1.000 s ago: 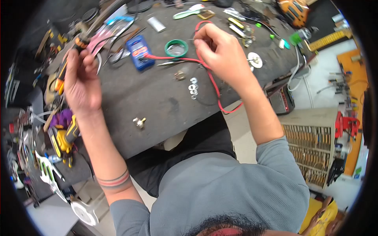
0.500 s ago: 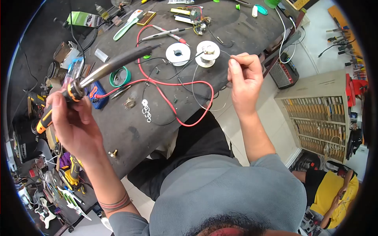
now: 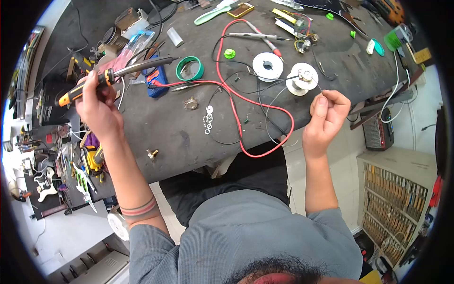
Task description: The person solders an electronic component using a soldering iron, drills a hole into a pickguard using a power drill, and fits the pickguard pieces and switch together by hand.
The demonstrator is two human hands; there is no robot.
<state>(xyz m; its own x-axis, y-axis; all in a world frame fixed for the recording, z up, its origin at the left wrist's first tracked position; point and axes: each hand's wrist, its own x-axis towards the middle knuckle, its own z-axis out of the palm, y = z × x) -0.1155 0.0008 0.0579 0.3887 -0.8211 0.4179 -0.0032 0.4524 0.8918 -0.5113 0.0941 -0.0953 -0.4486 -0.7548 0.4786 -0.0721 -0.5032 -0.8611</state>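
Note:
My left hand (image 3: 100, 106), closed, grips a soldering iron (image 3: 142, 66) by its orange and black handle. The iron's dark tip points right, level above the green round tin (image 3: 190, 69) and the blue multimeter (image 3: 156, 81). On the right, my right hand (image 3: 327, 120) pinches the thin end of solder wire (image 3: 320, 89) between thumb and fingers. This wire leads to a white spool (image 3: 303, 78) just left of the hand. Beside it lies a second white spool (image 3: 267, 67) with a dark centre hole.
A red test lead (image 3: 257, 102) and black leads loop across the dark bench (image 3: 175, 128). Nearby lie a potentiometer (image 3: 190, 103), a small chain of washers (image 3: 208, 120), a brass-coloured part (image 3: 152, 154) and a wired circuit (image 3: 302, 33). Yellow power tools (image 3: 92, 158) and clutter crowd the left side.
The view has turned, so the bench contents appear further right. The soldering iron has tilted nearer to level. My right hand still pinches the solder wire by the spool.

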